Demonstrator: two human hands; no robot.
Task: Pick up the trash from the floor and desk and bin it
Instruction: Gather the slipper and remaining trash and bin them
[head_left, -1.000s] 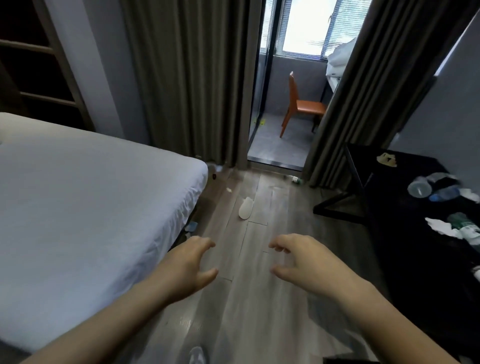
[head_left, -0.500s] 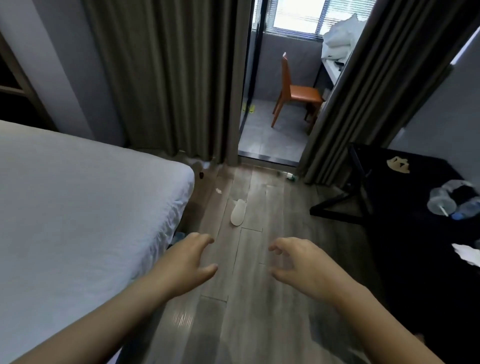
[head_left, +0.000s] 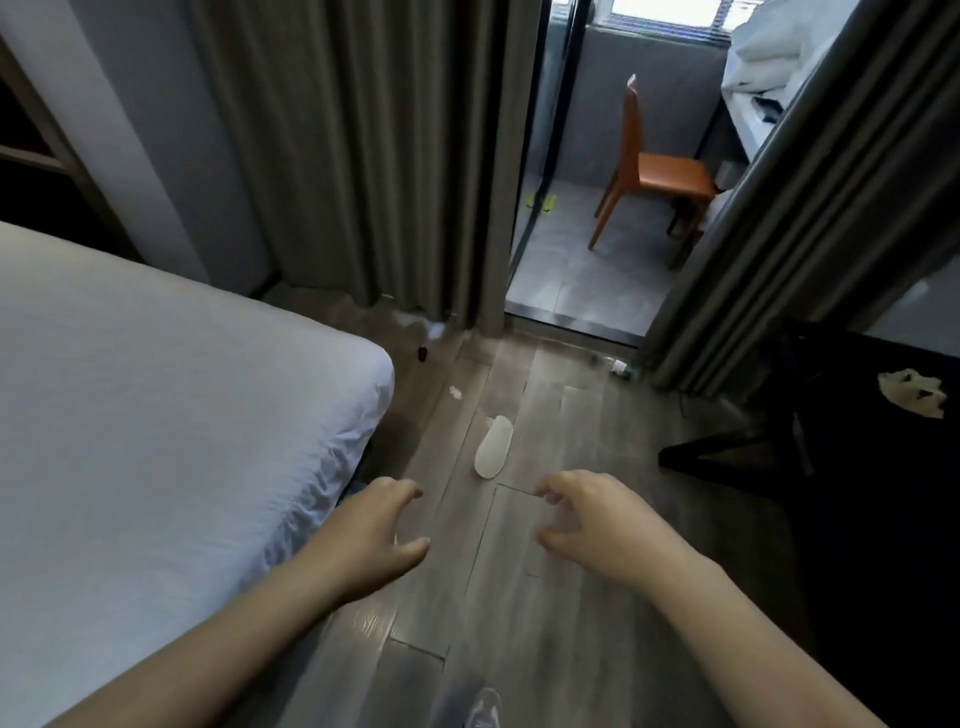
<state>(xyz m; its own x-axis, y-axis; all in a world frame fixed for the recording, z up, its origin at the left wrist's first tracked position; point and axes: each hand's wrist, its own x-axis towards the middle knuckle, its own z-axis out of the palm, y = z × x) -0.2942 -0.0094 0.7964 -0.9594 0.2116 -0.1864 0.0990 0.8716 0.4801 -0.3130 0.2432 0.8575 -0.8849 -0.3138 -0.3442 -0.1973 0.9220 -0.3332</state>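
Hovering above the floor (head_left: 545, 649), left hand (head_left: 374, 535) and right hand (head_left: 597, 530) are holding nothing, fingers loosely curled; stooping to the white flat piece (head_left: 493, 453) is looking wisest.

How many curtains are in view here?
2: the left curtain hangs beyond the bed; the right curtain hangs beside the black desk. Neither hides another that I can see.
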